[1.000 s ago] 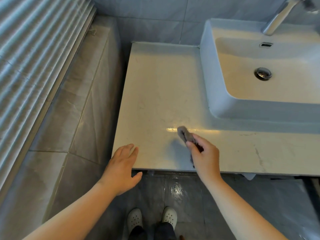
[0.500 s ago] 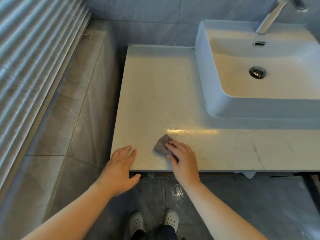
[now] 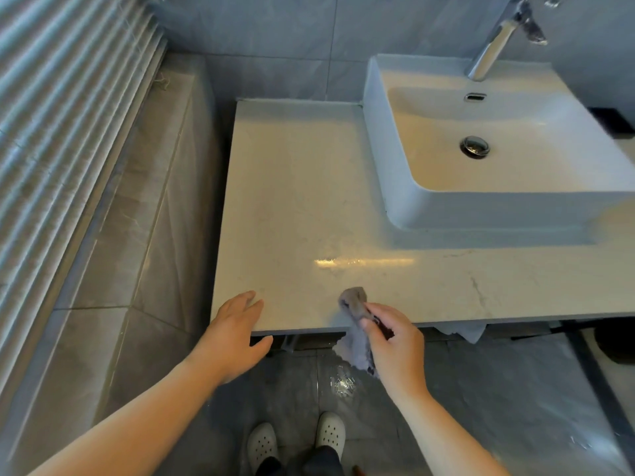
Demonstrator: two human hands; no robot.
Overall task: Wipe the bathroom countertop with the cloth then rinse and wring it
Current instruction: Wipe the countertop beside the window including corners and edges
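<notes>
A pale marble countertop (image 3: pixel 302 187) runs from the left wall to under a white basin (image 3: pixel 378 139). My right hand (image 3: pixel 395 345) pinches a small grey cloth (image 3: pixel 354 302) at the counter's front edge. The cloth's top lies on the counter, and its lower part hangs over the edge beside my palm. My left hand (image 3: pixel 230 334) rests flat with straight fingers on the front left corner of the counter, thumb below the edge. A chrome tap (image 3: pixel 494 42) stands behind the basin, with a round drain (image 3: pixel 475 146) in its bowl.
A grey tiled ledge (image 3: pixel 144 201) and ribbed blinds (image 3: pixel 51 115) border the counter's left side. The wet grey floor (image 3: pixel 515 389) lies below, with my white clogs (image 3: pixel 295 438) on it. Something white (image 3: pixel 470 331) hangs under the counter's front edge at the right.
My right hand swept the cloth left along the front edge, then back right and toward me, so the cloth now hangs partly off the edge. The left hand stayed at the corner.
</notes>
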